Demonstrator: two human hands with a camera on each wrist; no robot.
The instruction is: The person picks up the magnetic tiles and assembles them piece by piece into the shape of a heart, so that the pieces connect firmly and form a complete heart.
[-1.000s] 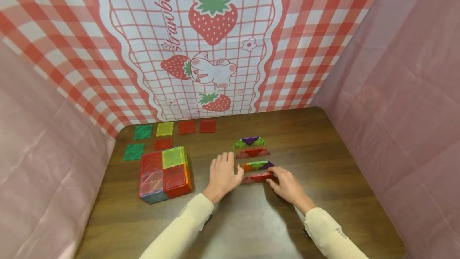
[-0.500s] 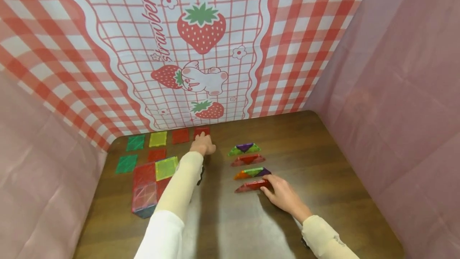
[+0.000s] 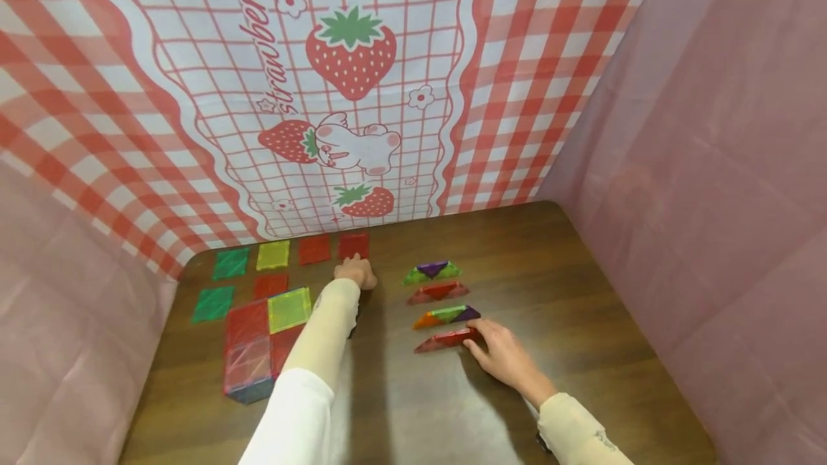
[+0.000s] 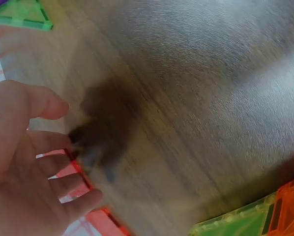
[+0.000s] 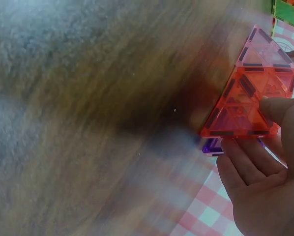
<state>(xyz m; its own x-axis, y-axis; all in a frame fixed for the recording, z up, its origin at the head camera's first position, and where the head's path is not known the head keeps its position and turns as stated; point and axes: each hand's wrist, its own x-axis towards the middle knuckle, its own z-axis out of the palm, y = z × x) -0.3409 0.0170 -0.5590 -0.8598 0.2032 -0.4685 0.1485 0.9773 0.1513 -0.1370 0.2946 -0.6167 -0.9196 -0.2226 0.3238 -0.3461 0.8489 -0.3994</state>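
In the head view my left hand is at the back of the table, beside the front edge of a dark red square magnetic tile. The left wrist view shows the hand's thumb apart and its fingers loosely bent over the tile's edge. My right hand pinches the right end of the nearest upright strip of red triangle magnetic tiles. Its thumb lies on the red face, the fingers behind. Just behind stands an orange, green and purple strip.
Farther back stand a red strip and a green and purple strip. At left is a box of magnetic tiles, partly hidden by my left sleeve. Flat green, yellow and red square tiles lie along the table's back left.
My left hand has left the strips, reached to the far red square tile, then drawn slightly back toward me. The right hand stays at the near red strip. The head view has shifted.
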